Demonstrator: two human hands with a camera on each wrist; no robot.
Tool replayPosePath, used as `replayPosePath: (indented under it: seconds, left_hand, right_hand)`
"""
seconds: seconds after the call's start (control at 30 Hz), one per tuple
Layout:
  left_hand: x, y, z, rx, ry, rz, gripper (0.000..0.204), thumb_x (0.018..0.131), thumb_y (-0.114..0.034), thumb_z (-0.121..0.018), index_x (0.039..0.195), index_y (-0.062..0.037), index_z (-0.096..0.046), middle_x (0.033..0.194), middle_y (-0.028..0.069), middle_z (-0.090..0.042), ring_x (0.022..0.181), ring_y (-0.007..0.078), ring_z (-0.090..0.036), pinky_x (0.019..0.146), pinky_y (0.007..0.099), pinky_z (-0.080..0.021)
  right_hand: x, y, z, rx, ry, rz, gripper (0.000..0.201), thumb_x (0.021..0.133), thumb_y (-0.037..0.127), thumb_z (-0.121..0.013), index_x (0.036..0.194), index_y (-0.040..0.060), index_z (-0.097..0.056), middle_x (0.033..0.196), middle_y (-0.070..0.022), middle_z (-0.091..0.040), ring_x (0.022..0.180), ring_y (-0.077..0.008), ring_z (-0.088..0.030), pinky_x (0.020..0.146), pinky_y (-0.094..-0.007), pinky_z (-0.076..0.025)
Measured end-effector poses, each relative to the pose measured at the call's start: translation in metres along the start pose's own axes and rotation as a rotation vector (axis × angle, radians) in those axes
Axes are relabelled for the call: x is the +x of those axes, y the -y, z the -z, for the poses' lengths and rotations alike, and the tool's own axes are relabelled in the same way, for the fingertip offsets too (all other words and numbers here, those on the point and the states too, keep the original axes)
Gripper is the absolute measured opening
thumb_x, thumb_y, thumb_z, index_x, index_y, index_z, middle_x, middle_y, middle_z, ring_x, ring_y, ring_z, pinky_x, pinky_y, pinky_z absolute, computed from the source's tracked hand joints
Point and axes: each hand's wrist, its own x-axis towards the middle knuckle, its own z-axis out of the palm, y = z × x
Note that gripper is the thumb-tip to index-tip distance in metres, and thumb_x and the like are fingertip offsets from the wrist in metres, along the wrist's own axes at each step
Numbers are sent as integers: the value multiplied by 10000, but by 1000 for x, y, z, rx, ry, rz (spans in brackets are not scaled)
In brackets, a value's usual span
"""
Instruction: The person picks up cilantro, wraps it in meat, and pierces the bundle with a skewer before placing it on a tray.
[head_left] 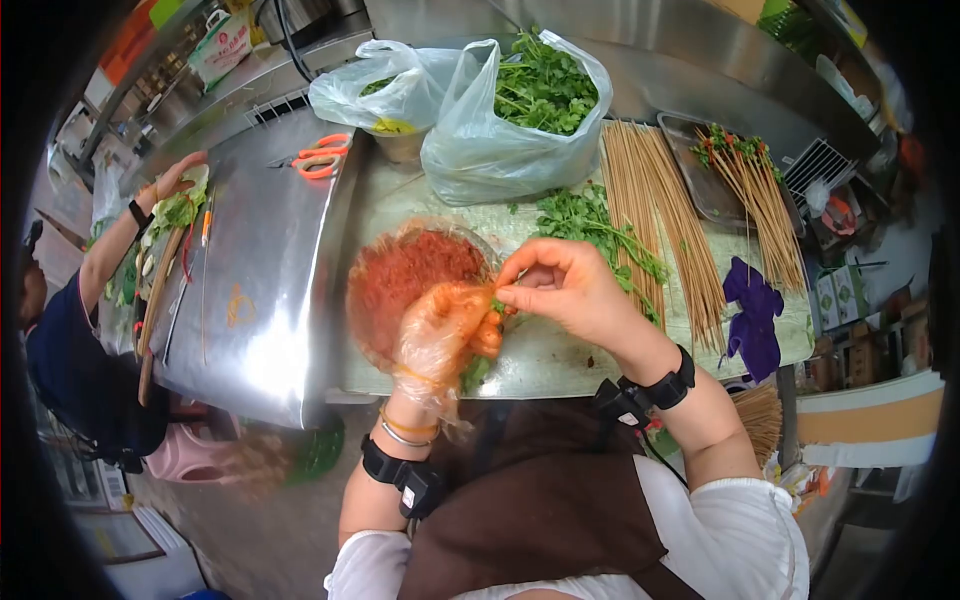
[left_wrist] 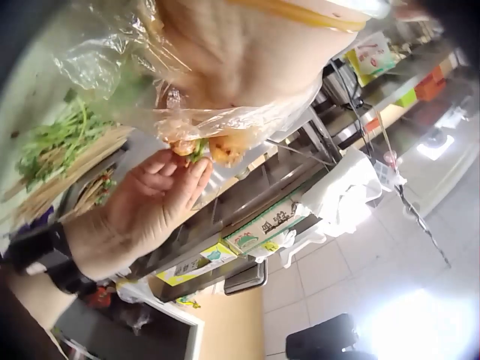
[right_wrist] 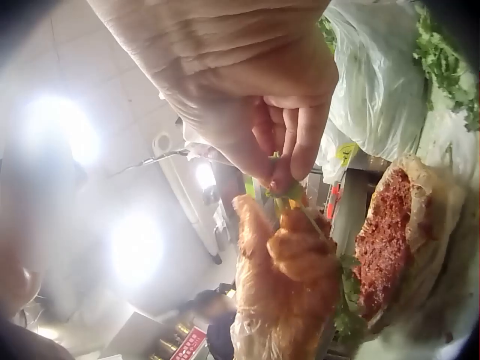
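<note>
My left hand [head_left: 440,325], in a clear plastic glove smeared orange-red, curls its fingers around a cilantro sprig [right_wrist: 349,304] whose leaves hang below the fist. Bare thumb and fingers of my right hand [head_left: 575,290] pinch the green stem end, right at the gloved fingertips. A small reddish piece shows at that pinch in the right wrist view; cannot tell what it is. Just beyond the left hand sits a plastic-lined bowl of red minced meat [head_left: 410,265]. Loose cilantro [head_left: 580,222] lies on the green-grey board past the right hand.
Bamboo skewers [head_left: 665,225] lie to the right, beside a tray [head_left: 690,130] with cilantro-tipped skewers [head_left: 765,200] and a purple cloth [head_left: 752,315]. Behind stands a bag of cilantro [head_left: 520,150]. Orange-handled scissors [head_left: 320,160] rest on the metal counter; another person [head_left: 85,350] works at left.
</note>
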Motion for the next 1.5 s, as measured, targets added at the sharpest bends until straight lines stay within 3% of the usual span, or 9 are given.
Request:
replayPosePath:
  seconds: [0.37, 0.47, 0.5, 0.73, 0.83, 0.93, 1.13, 1.3, 1.5]
  left_hand:
    - [-1, 0, 12, 1180, 7, -608, 279, 738, 50, -653, 1009, 34, -585, 857, 92, -633, 734, 159, -624, 633, 256, -526]
    - [-7, 2, 9, 266, -32, -126, 184, 799, 40, -606, 982, 32, -584, 839, 105, -637, 712, 163, -627, 615, 269, -535]
    - [-8, 1, 6, 176, -14, -137, 105, 847, 21, -568, 951, 35, -579, 835, 118, -640, 684, 171, -631, 609, 275, -539]
    - [-8, -3, 13, 212, -36, -142, 104, 861, 12, -588, 957, 48, -570, 800, 127, -638, 639, 171, -628, 578, 268, -543]
    - [-6, -2, 13, 92, -59, -165, 74, 865, 0, -588, 930, 33, -572, 752, 117, -627, 594, 163, -606, 540, 269, -529]
    - [-6, -1, 16, 12, -71, -122, 91, 864, 1, -588, 949, 28, -568, 753, 117, -623, 596, 160, -602, 525, 271, -522]
    - [-9, 15, 12, 72, -91, -115, 100, 849, 16, -601, 933, 9, -549, 810, 106, -612, 615, 152, -602, 534, 269, -524]
    - [-22, 24, 18, 224, 113, -93, 116, 837, 0, -616, 912, 7, -527, 848, 127, -629, 677, 170, -628, 583, 279, -536]
    - [-37, -13, 58, 395, -47, -174, 120, 830, 11, -603, 892, -24, -507, 831, 129, -631, 622, 157, -610, 533, 254, -524]
  right_hand:
    - [-1, 3, -4, 79, -54, 3, 135, 793, 7, -671, 909, 4, -602, 858, -3, -616, 672, -28, -566, 610, -173, -467]
    - [-3, 0, -2, 104, -57, -26, 134, 793, 2, -669, 909, 6, -602, 859, 0, -613, 676, -20, -558, 609, -167, -460]
    - [-4, -1, -3, 100, -51, -38, 133, 794, 1, -668, 910, 6, -603, 859, 0, -612, 678, -17, -556, 609, -165, -458]
    - [-3, 2, -11, 12, 78, -43, 175, 761, -1, -688, 916, 7, -608, 890, 1, -609, 671, -21, -533, 590, -177, -449]
    - [0, -6, -3, -506, 141, 191, 243, 769, -6, -675, 999, -10, -597, 873, 6, -575, 729, -37, -546, 623, -198, -457]
    - [-3, -18, -5, -543, 27, 245, 243, 732, -30, -669, 967, 8, -620, 831, 12, -564, 688, -59, -550, 600, -208, -463]
    - [-14, -21, -22, 158, -28, 48, 195, 765, -35, -656, 956, -7, -632, 932, -31, -551, 858, -91, -565, 723, -219, -480]
    - [-35, -35, -11, 201, -6, -17, 128, 777, -57, -657, 896, -26, -623, 931, -68, -576, 864, -120, -588, 741, -221, -492]
    - [-57, -44, 16, 233, -156, -142, 111, 778, -59, -660, 874, -16, -624, 879, -71, -620, 790, -123, -619, 724, -232, -510]
